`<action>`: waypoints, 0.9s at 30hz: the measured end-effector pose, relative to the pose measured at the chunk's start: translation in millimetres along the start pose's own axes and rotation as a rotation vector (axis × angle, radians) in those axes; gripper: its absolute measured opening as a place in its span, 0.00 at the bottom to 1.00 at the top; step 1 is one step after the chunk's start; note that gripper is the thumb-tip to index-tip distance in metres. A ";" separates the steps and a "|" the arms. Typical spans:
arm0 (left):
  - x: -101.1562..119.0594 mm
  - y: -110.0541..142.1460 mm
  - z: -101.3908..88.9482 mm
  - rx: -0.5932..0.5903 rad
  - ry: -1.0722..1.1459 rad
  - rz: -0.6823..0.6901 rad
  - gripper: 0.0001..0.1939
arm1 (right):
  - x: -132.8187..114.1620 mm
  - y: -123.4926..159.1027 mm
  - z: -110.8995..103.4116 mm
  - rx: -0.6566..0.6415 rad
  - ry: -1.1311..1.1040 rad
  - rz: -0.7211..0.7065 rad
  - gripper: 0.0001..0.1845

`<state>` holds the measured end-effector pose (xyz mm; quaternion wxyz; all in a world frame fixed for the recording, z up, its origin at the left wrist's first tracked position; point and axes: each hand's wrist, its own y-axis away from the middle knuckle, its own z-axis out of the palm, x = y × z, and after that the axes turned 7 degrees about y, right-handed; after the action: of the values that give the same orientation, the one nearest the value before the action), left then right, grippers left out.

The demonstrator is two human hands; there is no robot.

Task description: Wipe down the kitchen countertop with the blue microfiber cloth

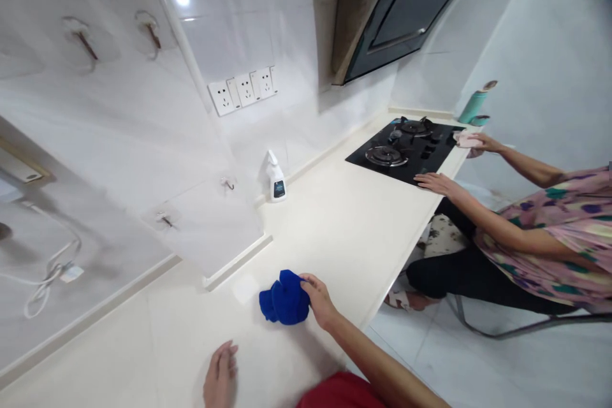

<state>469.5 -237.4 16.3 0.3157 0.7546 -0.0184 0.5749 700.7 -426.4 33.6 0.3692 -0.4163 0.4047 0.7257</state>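
Observation:
A crumpled blue cloth (289, 298) rests on the cream countertop (344, 223). My right hand (321, 303) pinches its right edge between thumb and fingers. Lower and to the left, my left hand (220, 371) hovers at or just over the counter, its fingers loosely bent and nothing in them. Beyond the cloth, a white spray bottle (276, 180) with a dark label stands upright against the wall.
A black gas stove (406, 148) is set into the far counter below a range hood (406, 6). On the right, a seated person (549, 236) holds a pale pink cloth (466, 139) at the stove's edge. Wall sockets (245, 89) and hooks line the left wall.

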 end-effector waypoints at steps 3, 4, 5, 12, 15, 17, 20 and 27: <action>3.7 18.5 43.1 -0.200 0.285 -0.229 0.24 | -8.6 13.8 7.3 -0.058 -0.208 0.137 0.17; 5.5 25.6 57.2 -0.259 0.384 -0.300 0.27 | -9.6 18.9 10.1 -0.080 -0.259 0.156 0.16; 7.3 32.4 70.2 -0.314 0.492 -0.365 0.29 | -9.8 23.8 12.8 -0.101 -0.300 0.166 0.16; 22.1 45.2 110.1 -0.165 0.757 -0.410 0.20 | -9.3 36.6 18.3 -0.150 -0.321 0.109 0.16; 39.8 38.0 103.7 -0.062 0.807 -0.276 0.17 | -17.1 28.1 12.9 -0.130 -0.311 0.031 0.18; 53.7 34.9 95.6 -0.007 0.840 -0.064 0.19 | -22.2 19.8 6.9 -0.092 -0.327 0.001 0.20; 59.4 32.8 79.2 0.080 0.746 0.186 0.21 | -20.0 8.7 -8.3 -0.056 -0.251 -0.019 0.19; -28.2 43.6 17.9 0.149 0.092 0.081 0.24 | 25.8 15.2 -64.6 -0.127 0.220 0.097 0.12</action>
<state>458.2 -290.6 8.8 0.2356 0.7475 0.0083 0.6210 697.3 -485.1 -6.5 0.2602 -0.4957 0.4157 0.7168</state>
